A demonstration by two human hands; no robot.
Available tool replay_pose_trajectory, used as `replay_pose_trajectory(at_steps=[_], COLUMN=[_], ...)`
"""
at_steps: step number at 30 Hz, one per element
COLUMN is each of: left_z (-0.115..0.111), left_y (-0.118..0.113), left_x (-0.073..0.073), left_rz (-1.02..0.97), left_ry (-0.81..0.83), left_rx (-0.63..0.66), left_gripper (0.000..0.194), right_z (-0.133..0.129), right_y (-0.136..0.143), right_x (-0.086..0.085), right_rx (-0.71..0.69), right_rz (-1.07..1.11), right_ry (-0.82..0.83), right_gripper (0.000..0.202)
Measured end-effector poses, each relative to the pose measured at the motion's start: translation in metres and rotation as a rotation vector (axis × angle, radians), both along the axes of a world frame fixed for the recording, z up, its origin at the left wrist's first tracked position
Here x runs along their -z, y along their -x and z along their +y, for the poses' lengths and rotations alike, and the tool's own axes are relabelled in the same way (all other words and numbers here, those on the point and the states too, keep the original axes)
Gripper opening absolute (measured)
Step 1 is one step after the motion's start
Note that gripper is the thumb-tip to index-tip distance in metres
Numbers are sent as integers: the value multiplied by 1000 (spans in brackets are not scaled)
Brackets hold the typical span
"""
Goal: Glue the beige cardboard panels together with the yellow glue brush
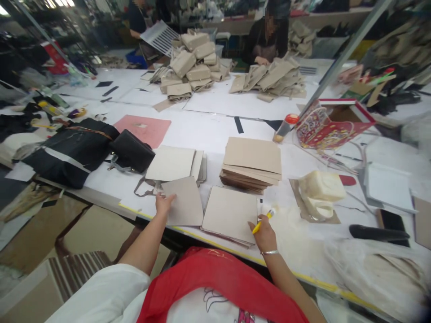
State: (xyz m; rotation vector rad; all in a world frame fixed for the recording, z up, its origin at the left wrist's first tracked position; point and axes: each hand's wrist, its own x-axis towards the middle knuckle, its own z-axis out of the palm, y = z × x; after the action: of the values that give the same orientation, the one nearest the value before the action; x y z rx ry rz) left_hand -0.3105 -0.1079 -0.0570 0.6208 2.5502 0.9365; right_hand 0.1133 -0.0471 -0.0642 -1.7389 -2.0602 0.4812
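Observation:
My left hand (164, 204) pinches the left edge of a beige panel (185, 202), which lies tilted at the table's front edge. My right hand (265, 233) is closed round a yellow-handled brush (257, 226), its bristle end pointing up and away over the table. Between my hands, a low stack of beige panels (230, 213) lies close to the right hand. Behind it stands a taller stack of tan panels (252, 154). Pale panels (171, 162) with a grey strap (143, 188) lie beyond my left hand.
A cream-coloured container (321, 186) stands on a board to the right, near a black phone (392, 224) and a plastic bag (373, 269). Black bags (72, 152) fill the left side. Farther back are a red paper bag (333, 125), piled beige pieces (191, 63) and a seated person (269, 36).

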Motion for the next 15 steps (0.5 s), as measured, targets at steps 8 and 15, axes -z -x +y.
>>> replay_pose_trajectory(at_steps=[8, 15], left_z=[-20, -26], left_y=[-5, -1], left_x=[11, 22], left_rz=[-295, 155], left_ry=[64, 380], left_rx=[129, 348], left_gripper=[46, 65], right_z=[2, -10], right_y=[8, 15], right_x=[0, -2], right_rx=[77, 240], right_rz=[-48, 4], right_ry=[-3, 88], right_gripper=[40, 35])
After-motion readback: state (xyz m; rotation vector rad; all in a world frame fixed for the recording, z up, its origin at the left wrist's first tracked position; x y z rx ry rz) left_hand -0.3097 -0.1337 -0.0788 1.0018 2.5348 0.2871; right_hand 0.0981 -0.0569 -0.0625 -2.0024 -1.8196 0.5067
